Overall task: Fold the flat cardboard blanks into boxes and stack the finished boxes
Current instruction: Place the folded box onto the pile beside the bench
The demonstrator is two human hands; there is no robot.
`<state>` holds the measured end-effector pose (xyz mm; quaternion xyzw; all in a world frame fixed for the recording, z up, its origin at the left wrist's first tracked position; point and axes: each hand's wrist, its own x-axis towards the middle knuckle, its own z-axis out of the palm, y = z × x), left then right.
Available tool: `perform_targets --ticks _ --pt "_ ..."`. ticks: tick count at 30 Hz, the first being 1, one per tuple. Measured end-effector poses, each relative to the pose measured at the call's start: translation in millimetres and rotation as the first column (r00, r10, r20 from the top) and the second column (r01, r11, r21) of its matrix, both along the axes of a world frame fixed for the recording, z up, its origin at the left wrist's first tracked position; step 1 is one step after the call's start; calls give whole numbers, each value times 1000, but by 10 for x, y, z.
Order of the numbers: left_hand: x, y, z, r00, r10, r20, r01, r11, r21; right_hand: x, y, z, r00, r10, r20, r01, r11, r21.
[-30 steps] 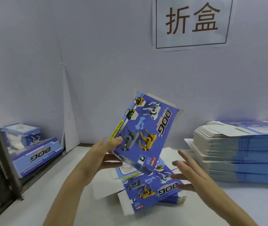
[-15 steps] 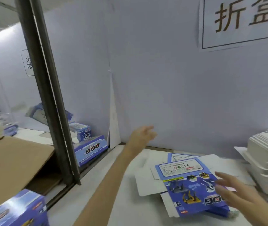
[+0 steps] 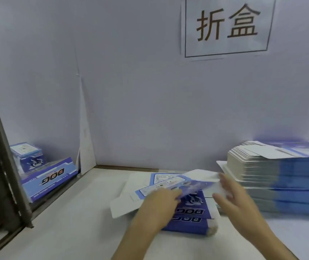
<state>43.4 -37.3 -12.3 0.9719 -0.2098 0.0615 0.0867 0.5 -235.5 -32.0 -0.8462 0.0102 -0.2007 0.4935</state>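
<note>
Blurred blank (image 3: 180, 182) hides fingers of the left hand (image 3: 159, 205) at 9 o'clock; grip unclear. Right hand (image 3: 234, 199) touches its 3 o'clock flap, fingers spread.

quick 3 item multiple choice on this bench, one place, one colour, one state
1. The tall stack of blanks lies: A right of both hands; B behind the left post; C on the floor.
2. The blanks' print is mainly: A red; B blue; C green.
3. The top blank is: A tilted up off the pile; B folded into a box; C untouched.
Key: 1 A, it sits beyond the right hand. 2 B, blue shows throughout. 3 A, the left hand holds it raised.
</note>
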Motion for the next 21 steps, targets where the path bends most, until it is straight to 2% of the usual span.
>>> perform_targets --ticks 2,3,4,5,6,8,10,11,13,15,19,21 --pt "-53 122 223 945 77 317 -23 985 -171 -29 -2 82 986 -121 117 119 993 22" --pt "-81 187 308 897 103 431 38 951 -306 -43 -9 123 979 -144 141 140 989 39" --pt "-132 245 384 868 118 483 129 885 -447 -56 -13 162 980 -131 146 122 990 72" --pt "-206 282 456 871 103 480 227 783 -579 -70 -13 202 985 -95 144 76 989 129" --pt "-262 299 505 886 60 459 321 635 -702 -91 -4 244 988 -51 142 23 981 194" --pt "-304 279 557 909 -31 416 399 352 -847 -149 32 326 984 14 176 -63 959 276" --pt "-303 210 546 933 -111 341 356 175 -918 -202 53 387 971 75 229 -151 929 337" --pt "-301 167 533 942 -137 305 324 140 -936 -221 55 410 964 94 249 -189 902 389" --pt "-296 82 476 952 -158 260 286 170 -943 -246 37 442 961 91 263 -211 855 474" --pt "-309 14 422 965 -180 190 229 233 -945 -254 30 456 966 59 250 -181 849 497" --pt "-310 -14 404 976 -206 64 127 312 -942 -240 29 436 981 14 195 -101 889 446" --pt "-293 0 404 973 -228 22 95 314 -945 -231 40 407 980 -11 199 -67 922 381"
